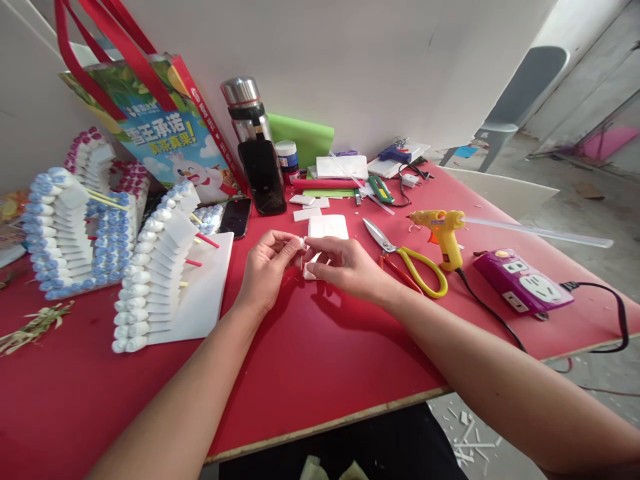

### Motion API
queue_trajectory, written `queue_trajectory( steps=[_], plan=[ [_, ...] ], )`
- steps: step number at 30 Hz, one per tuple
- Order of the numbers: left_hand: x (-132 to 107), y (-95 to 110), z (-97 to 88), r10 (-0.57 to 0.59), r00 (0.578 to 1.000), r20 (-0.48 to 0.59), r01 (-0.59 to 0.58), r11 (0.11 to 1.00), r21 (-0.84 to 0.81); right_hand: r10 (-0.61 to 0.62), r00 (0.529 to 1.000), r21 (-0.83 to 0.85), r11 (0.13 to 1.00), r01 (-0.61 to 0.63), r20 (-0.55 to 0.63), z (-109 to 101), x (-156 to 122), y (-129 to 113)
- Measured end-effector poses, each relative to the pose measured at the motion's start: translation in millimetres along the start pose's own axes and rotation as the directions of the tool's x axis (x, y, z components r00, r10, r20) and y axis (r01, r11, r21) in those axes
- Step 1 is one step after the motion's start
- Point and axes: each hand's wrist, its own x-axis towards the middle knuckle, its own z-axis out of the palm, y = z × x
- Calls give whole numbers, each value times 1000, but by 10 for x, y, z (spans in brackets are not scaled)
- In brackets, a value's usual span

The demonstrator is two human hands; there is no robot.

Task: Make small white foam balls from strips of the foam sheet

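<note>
Where my hands meet above the red worktop [310,373], my left hand [267,267] pinches a small white piece [301,243] in closed fingers. My right hand [345,263] pinches its other end, equally near.

Bright, even daylight fills the scene, with only soft shadows under the hands [310,267] on the red bench [320,360]. Wide-angle distortion bends the edges, and the forearms nearest the lens look slightly soft.

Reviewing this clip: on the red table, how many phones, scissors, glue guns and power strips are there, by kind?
Phones: 2
Scissors: 1
Glue gun: 1
Power strip: 1
Total: 5
</note>
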Motion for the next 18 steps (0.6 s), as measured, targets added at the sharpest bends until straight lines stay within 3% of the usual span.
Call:
queue_trajectory(
  steps=[18],
  plan=[
    [0, 4, -4, 3, 1000, 8, -3, 1000, 22, -10, 1000, -11, 1000, 10, 2, 1, -4, 0]
  ],
)
